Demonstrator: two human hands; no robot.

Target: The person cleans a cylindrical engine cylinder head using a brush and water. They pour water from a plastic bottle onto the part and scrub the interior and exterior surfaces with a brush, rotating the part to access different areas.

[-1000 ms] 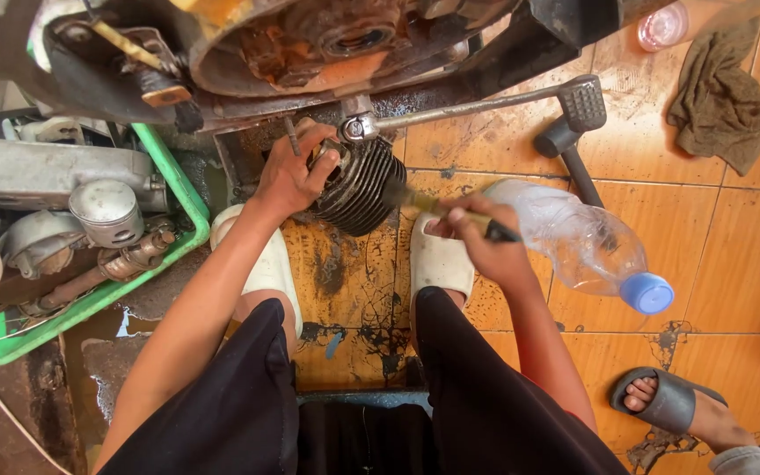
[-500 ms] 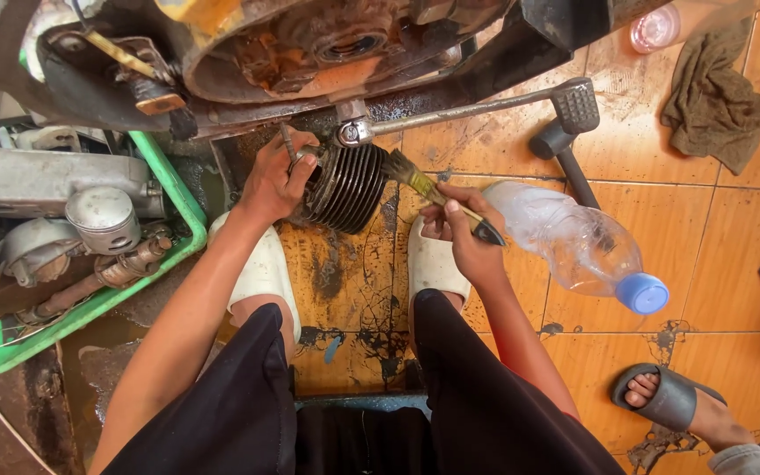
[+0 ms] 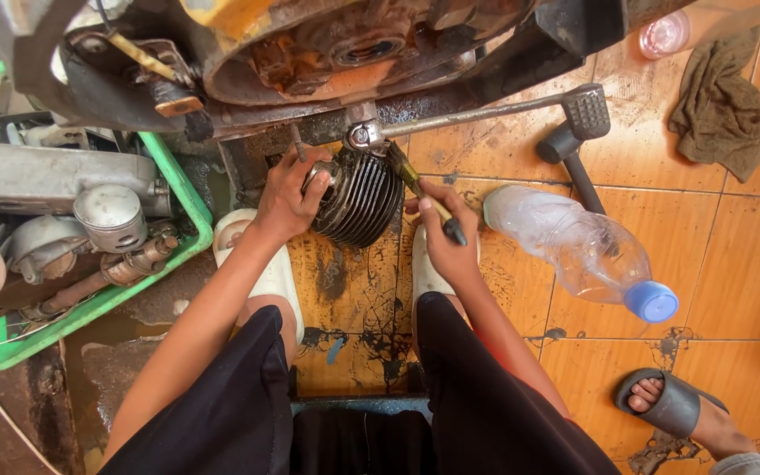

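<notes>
The left hand is wrapped around one end of a black finned engine cylinder, fingers curled over its rim, holding it tilted just above the stained orange tiled floor, close under the rusty engine casing. The right hand pinches the handle of a small paintbrush, fingers closed on it; the brush points up and away, its bristle end against the upper fins at the cylinder's right side, beside a shiny bolt.

Half a second ago the brush lay flatter with its bristles clear of the fins; now it stands steeper and is pressed in, and the right hand has moved closer to the cylinder.

A clear plastic bottle with a blue cap lies on the floor just right of the right hand. A green tray of engine parts sits to the left.
</notes>
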